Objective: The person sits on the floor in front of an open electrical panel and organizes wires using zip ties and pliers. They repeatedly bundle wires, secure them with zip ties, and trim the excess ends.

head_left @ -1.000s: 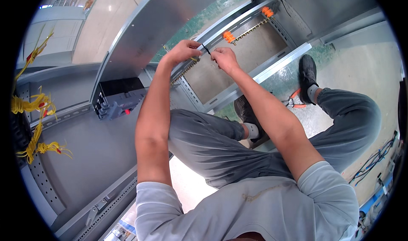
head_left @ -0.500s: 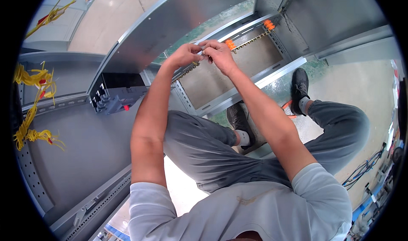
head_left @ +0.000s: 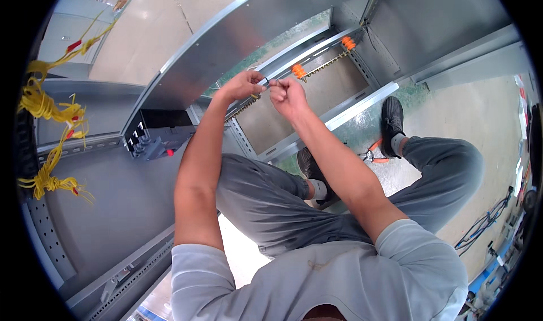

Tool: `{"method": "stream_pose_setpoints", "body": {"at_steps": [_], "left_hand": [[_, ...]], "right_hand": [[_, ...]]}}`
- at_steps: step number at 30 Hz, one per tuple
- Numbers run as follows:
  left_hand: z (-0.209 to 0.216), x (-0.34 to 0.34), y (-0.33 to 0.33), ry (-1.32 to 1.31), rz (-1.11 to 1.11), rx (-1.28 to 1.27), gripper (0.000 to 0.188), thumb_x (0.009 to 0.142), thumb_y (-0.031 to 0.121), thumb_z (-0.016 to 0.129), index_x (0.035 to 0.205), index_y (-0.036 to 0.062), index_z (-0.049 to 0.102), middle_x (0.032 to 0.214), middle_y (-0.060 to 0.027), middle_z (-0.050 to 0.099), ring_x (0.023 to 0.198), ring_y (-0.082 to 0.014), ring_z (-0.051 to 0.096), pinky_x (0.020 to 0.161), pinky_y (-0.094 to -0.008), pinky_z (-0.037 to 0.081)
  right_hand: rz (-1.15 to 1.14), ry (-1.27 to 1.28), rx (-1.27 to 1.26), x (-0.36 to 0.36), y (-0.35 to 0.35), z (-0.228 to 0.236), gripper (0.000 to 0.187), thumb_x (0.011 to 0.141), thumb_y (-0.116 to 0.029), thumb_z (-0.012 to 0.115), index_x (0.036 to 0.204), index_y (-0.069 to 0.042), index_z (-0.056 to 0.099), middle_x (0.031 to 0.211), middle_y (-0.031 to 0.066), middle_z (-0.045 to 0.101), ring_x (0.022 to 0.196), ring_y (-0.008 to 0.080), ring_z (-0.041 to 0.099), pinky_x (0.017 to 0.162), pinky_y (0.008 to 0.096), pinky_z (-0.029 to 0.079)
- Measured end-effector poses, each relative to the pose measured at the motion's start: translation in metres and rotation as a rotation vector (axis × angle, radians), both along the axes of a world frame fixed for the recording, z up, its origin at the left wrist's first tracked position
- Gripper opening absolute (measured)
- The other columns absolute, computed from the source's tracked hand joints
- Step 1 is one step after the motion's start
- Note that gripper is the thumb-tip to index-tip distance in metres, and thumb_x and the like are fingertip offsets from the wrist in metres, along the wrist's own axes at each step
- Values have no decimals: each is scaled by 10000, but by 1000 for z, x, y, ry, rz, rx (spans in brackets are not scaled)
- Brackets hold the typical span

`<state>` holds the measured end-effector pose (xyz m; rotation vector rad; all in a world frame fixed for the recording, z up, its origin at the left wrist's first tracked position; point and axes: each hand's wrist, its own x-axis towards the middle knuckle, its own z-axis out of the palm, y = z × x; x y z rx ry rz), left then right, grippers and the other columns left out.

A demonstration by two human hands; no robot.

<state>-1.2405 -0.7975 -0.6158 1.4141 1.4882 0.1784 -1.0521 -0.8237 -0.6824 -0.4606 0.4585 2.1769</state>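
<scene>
Both hands meet over the far rail of a grey metal cabinet frame. My left hand [head_left: 242, 87] is closed in a pinch, thumb toward the right hand. Facing it, my right hand [head_left: 289, 97] has its fingers curled in and its fingertips pressed together. Whatever small piece lies between the fingertips is too small to name. Below and beside the hands runs a brass-coloured bar [head_left: 325, 65] studded with screws. Orange ribbed insulators [head_left: 299, 71] stand on it, one just right of my right hand and another [head_left: 348, 43] farther right.
A black and grey circuit breaker [head_left: 161, 133] with a red button sits at the left. Bundles of yellow wire [head_left: 50, 109] hang at the far left. A tall metal panel [head_left: 226, 32] rises behind the hands. Orange-handled pliers [head_left: 370, 154] lie on the floor near my foot.
My hands have drawn slightly apart. The right hand's fingers have curled in more, and it has come a little nearer. The whole view has shifted slightly.
</scene>
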Motion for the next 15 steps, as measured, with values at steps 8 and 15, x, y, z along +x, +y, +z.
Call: {"method": "stream_pose_setpoints", "body": {"at_steps": [8,15], "left_hand": [[-33,-10,7,-236,-16,33,378,816,113,755,1153,-37,671,933,-6,643,858,-114,573,781,-285,476],[-7,16,-7,207,-143,368,464,823,254,817,1211,31,694,929,-92,686,835,-204,613,774,-358,505]], "right_hand": [[40,-112,116,-17,39,21,84,918,-42,485,890,29,520,790,85,559,571,137,474,513,290,419],[469,-642,841,123,-9,52,286,998,-311,636,964,-28,662,949,98,710,751,138,629,690,294,521]]}}
